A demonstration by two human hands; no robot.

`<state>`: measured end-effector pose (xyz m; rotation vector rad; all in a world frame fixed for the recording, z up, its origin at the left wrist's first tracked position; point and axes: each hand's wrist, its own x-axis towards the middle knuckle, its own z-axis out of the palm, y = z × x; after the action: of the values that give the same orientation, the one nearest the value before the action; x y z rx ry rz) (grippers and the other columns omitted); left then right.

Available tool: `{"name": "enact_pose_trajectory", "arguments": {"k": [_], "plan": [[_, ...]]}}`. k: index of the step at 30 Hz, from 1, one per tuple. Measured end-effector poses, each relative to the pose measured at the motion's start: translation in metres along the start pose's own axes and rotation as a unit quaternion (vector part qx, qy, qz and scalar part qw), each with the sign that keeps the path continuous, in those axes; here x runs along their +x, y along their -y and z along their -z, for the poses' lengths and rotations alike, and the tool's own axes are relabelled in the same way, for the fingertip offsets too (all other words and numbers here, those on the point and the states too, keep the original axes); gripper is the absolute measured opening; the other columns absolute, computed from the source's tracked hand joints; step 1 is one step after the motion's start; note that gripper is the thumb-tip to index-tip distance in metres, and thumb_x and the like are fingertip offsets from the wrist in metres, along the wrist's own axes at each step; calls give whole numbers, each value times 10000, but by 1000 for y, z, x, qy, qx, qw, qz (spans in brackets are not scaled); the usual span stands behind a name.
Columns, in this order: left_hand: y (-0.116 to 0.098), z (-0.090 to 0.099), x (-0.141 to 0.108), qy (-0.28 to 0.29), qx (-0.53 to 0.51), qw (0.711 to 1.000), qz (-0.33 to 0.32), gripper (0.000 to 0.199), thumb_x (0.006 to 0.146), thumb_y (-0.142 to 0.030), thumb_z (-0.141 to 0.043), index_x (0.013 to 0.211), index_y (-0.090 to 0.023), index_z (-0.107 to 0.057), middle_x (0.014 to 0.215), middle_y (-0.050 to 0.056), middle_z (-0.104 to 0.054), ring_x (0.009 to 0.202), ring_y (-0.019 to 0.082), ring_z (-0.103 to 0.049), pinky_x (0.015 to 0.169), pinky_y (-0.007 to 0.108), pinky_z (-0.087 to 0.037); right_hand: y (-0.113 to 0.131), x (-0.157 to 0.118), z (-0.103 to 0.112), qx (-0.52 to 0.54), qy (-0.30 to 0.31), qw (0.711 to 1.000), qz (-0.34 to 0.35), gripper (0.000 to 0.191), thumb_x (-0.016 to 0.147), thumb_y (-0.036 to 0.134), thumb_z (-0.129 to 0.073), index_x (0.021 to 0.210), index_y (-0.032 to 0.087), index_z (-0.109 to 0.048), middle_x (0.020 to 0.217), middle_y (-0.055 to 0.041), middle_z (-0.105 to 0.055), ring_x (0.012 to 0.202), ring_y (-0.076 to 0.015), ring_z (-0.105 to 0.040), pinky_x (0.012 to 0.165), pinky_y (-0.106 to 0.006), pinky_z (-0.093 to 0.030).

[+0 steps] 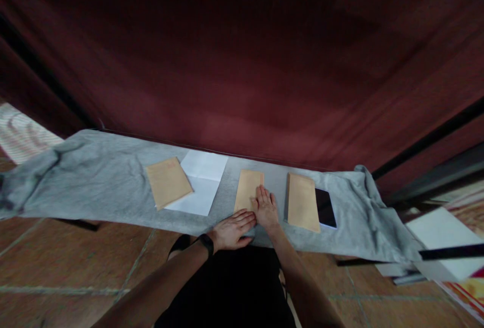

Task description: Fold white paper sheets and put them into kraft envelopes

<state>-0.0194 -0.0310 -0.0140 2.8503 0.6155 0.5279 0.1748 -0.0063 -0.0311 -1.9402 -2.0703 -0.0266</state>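
A brown paper envelope lies flat on the grey cloth in front of me. My left hand rests flat across its near end, fingers stretched toward the right. Along its right side my right hand lies with the palm down and the fingers pointing away from me. The near part of the envelope is hidden under both hands. To the right is a stack of similar brown envelopes. Another brown envelope lies at the left, overlapping a creased white sheet of paper.
A grey cloth covers the narrow bench. A dark phone or tablet sits partly beneath the right-hand stack. Behind the bench hangs a dark red fabric wall. White boards stand beyond the right end, over a tiled floor.
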Motion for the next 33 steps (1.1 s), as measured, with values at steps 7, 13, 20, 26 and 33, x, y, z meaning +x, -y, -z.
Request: {"name": "enact_pose_trajectory", "arguments": {"k": [7, 13, 20, 26, 33], "plan": [[1, -1, -1, 0, 1, 1000, 5, 543, 940, -431, -534, 1407, -153, -540, 1462, 149, -568, 1391, 258, -496, 1198, 450, -363, 3, -27, 10, -13, 46, 999, -7, 558, 1080, 381, -232, 1590, 158, -265, 1639, -81, -277, 1517, -251, -282, 1230, -474, -181], [3, -3, -1, -10, 1, 1000, 6, 536, 948, -395, -528, 1429, -159, -508, 1463, 145, -568, 1397, 257, -486, 1197, 461, -366, 3, -51, 18, -13, 32, 999, 0, 507, 1081, 386, -279, 1572, 269, -316, 1632, -23, -301, 1496, -249, -329, 1227, -472, -193], [2, -1, 0, -7, 0, 1000, 23, 500, 966, -374, -501, 1421, -167, -501, 1428, 133, -597, 1390, 254, -490, 1187, 456, -383, 3, -83, 24, 22, -11, 1000, 16, 479, 1073, 391, -344, 1548, 330, -361, 1590, -9, -402, 1462, -243, -389, 1224, -499, -207], [0, 3, 2, -2, -11, 1000, 25, 486, 960, -335, -499, 1422, -183, -497, 1438, 122, -591, 1389, 245, -490, 1194, 458, -373, 1, -105, 29, 45, -18, 998, 32, 481, 1071, 392, -356, 1548, 328, -364, 1552, -15, -472, 1451, -242, -409, 1232, -522, -167], [-2, 6, 2, 6, -9, 999, 33, 473, 953, -335, -525, 1395, -167, -521, 1444, 125, -584, 1405, 238, -470, 1195, 431, -376, 2, -119, 34, 68, -14, 997, 17, 473, 1072, 370, -347, 1536, 297, -402, 1539, -18, -488, 1443, -243, -423, 1243, -508, -144]]}}
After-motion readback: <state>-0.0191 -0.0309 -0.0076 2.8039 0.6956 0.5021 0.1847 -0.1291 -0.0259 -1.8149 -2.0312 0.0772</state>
